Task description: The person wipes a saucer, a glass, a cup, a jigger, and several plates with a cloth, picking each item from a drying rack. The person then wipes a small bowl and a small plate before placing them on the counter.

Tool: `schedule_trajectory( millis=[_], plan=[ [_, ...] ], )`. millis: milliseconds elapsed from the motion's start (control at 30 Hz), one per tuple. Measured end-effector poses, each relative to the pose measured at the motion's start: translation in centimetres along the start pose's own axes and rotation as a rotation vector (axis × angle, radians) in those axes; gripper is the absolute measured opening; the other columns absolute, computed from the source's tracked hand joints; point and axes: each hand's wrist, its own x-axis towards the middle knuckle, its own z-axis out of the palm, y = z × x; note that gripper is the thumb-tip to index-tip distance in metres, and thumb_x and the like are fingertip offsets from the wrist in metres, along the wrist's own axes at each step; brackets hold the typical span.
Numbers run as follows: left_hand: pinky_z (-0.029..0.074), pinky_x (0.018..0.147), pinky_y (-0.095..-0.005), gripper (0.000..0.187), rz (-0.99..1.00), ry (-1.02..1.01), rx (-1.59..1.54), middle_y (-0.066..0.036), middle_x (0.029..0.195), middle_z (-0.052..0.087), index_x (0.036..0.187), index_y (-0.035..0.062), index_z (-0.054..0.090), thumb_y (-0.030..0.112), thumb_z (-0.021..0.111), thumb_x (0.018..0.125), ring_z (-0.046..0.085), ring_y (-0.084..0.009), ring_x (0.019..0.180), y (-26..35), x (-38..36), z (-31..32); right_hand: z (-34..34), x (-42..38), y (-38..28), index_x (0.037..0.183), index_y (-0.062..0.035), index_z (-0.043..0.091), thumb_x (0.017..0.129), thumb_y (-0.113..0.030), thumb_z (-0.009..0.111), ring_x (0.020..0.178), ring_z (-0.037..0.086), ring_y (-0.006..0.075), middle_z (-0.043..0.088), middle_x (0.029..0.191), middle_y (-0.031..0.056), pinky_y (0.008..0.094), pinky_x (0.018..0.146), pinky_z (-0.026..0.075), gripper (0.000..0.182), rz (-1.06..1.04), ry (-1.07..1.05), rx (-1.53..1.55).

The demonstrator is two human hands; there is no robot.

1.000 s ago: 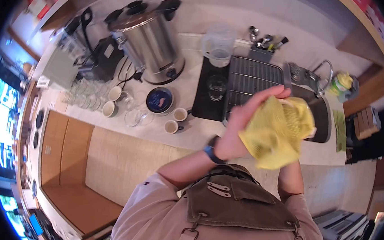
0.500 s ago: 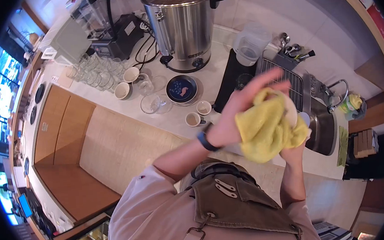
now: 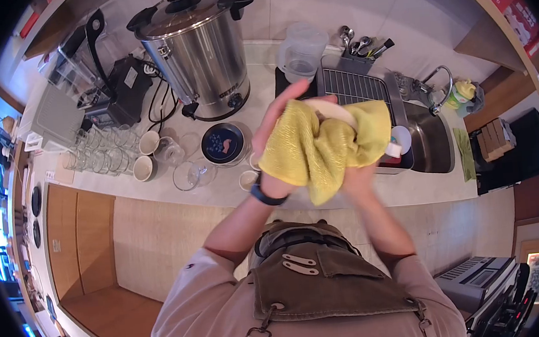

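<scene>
A yellow cloth (image 3: 309, 146) is bunched between my two hands in front of my apron, above the counter edge. The pale curved rim of a white dish (image 3: 333, 110) pokes out of its folds; the rest of the dish is covered, so its kind cannot be made out. My left hand (image 3: 274, 127) wraps the cloth from the left, thumb and fingers partly showing, with a dark band on the wrist. From below right, my right hand (image 3: 360, 179) grips the cloth and dish, its fingers mostly hidden under the fabric.
On the counter are a steel urn (image 3: 201, 63), a blender (image 3: 117, 85), rows of glasses (image 3: 100, 150), cups (image 3: 144, 168) and a dark patterned plate (image 3: 222, 144). To the right are a wire drying rack (image 3: 355, 86), a sink (image 3: 431, 137) and a faucet (image 3: 445, 82).
Both hands have moved left with the cloth and dish, and the cloth is spread wider. The view has shifted, so the urn and counter things sit further left.
</scene>
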Motion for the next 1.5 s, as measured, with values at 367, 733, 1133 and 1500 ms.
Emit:
schedule_trajectory(
  millis=[367,733,1133,1500],
  plan=[
    [0.052,0.099,-0.0356,0.067,-0.362,-0.344,0.154,-0.021,0.137,0.057,0.147,-0.0015,0.037,0.004,0.07,0.088,0.06,-0.024,0.12,2.4,2.1,-4.2,-2.1,2.2,-1.9,0.126,-0.0001,0.058,0.089,-0.01,0.07,0.11,0.062,0.0168,0.066,0.12,0.008,0.0326,0.095,0.049,0.04,0.06,-0.408,-0.064],
    [0.039,0.11,-0.0349,0.073,-0.249,-0.337,0.638,-0.015,0.152,0.042,0.152,0.0023,0.034,0.01,0.07,0.089,0.047,-0.0219,0.134,-3.0,-5.2,-8.9,1.5,0.2,2.4,0.131,-0.0013,0.052,0.095,-0.006,0.063,0.114,0.06,0.0181,0.061,0.124,0.0091,0.0332,0.097,0.049,0.038,0.051,0.157,0.422],
    [0.049,0.07,-0.024,0.022,-0.658,-0.271,0.765,-0.002,0.084,0.068,0.107,-0.0008,0.069,0.019,0.066,0.097,0.061,-0.0067,0.077,2.2,-8.1,-11.4,3.1,-3.4,3.7,0.118,-0.0004,0.062,0.082,-0.004,0.075,0.099,0.067,0.016,0.068,0.11,0.0076,0.0303,0.086,0.053,0.038,0.254,-0.504,0.008],
    [0.053,0.055,-0.0288,0.03,-0.502,0.354,1.121,-0.01,0.081,0.07,0.118,0.0,0.065,0.017,0.068,0.093,0.067,-0.0139,0.068,-2.7,-5.7,-27.8,-2.4,-5.9,8.2,0.12,-0.0005,0.06,0.078,-0.005,0.079,0.101,0.065,0.0149,0.068,0.112,0.0065,0.0312,0.089,0.053,0.047,0.335,-0.194,0.297]
  ],
)
